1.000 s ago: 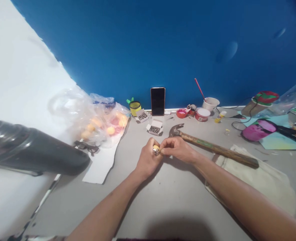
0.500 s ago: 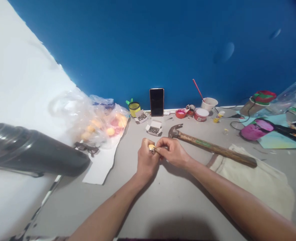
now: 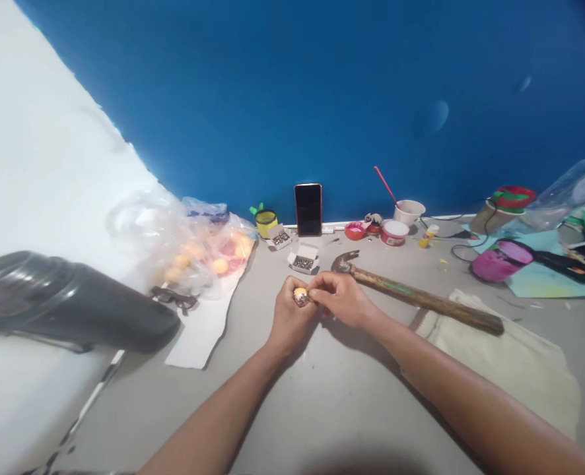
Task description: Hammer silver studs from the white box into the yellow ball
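My left hand (image 3: 295, 316) is closed around a small yellow ball (image 3: 300, 291), whose near side is covered with shiny silver tack heads. From the right, my right hand (image 3: 339, 298) meets it, thumb and forefinger pinched at the ball's edge; what the fingertips hold is too small to make out. Just beyond my hands stands an open little box of silver tacks (image 3: 303, 264), with a second tack box (image 3: 278, 239) behind it to the left. A claw hammer (image 3: 421, 297) with a wooden handle lies right of my right hand.
A dark flask (image 3: 74, 303) and a clear bag of orange balls (image 3: 193, 257) are at left. A phone (image 3: 308, 210) leans on the blue wall. Beneath the hammer handle lies a cream cloth (image 3: 510, 369). Paint pots, a white cup (image 3: 409, 212) and a pink roll (image 3: 503, 260) stand right.
The view has shifted slightly, so the background sits a little lower. My hands stay together at the ball, which looks slightly turned; the right fingertips remain pinched beside it.
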The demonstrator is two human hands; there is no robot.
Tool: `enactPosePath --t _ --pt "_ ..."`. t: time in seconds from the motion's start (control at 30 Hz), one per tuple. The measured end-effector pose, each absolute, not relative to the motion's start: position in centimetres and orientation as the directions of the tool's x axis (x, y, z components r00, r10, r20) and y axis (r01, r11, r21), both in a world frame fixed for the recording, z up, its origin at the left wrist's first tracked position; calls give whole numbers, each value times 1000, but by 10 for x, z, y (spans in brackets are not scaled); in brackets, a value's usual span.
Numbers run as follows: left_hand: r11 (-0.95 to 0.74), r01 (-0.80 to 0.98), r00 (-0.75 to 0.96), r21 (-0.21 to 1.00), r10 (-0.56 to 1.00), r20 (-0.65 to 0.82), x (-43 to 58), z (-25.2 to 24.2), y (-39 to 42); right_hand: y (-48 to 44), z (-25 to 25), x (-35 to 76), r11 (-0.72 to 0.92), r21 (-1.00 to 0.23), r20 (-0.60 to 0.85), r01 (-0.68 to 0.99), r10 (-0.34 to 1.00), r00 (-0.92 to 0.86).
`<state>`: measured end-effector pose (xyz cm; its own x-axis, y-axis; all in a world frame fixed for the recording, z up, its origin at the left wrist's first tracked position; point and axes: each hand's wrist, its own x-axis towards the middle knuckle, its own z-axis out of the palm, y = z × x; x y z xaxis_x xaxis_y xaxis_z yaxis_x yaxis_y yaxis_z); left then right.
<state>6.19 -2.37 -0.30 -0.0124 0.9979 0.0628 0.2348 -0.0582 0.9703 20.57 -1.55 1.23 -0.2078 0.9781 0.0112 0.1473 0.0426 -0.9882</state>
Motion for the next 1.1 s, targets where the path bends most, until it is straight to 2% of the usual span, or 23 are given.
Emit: enactPosePath --t 0.07,0.13,0.23,0.3,0.33,0.47,0.63,0.67,0.73,0.8,0.87,1.0,1.1 --pt "-39 213 11 976 999 37 60 -2 -22 -11 14 216 109 -944 62 312 985 -158" --pt "16 171 30 985 999 -22 58 -1 -21 -5 17 230 142 -813 112 565 990 -87" --pt "125 50 78 991 989 -128 54 -2 -19 4 22 254 77 -432 134 898 991 -20" --pt "155 -18 117 988 982 -152 52 -4 -17 9 23 266 33 -223 71 974 997 -18" --pt "156 -41 125 987 981 -150 51 -5 -15 10 22 271 20 -163 25 986 1000 -16" --pt "123 -82 84 989 990 -116 47 -3 -10 15 18 276 2 -130 -74 992 997 -12" --pt "110 -23 46 994 993 -109 42 -6 -3 11 16 267 -37 -132 -3 991 999 37" --pt "109 -20 51 994 993 -108 41 -7 -3 9 16 264 -37 -143 53 989 998 45" --pt "109 -18 81 994 991 -108 40 -10 -2 1 17 257 37 -164 252 986 968 6" --pt "96 8 113 995 989 -97 39 -13 -2 -7 16 249 177 -142 507 974 858 -82" --pt "62 50 129 997 989 -68 39 -13 -3 -14 15 241 303 -66 684 951 707 -178" --pt "1 97 128 995 992 -13 39 -10 -3 -21 15 229 416 46 768 908 567 -299" --pt "22 111 136 994 990 -37 40 -8 -4 -20 19 231 400 50 826 915 499 -263"
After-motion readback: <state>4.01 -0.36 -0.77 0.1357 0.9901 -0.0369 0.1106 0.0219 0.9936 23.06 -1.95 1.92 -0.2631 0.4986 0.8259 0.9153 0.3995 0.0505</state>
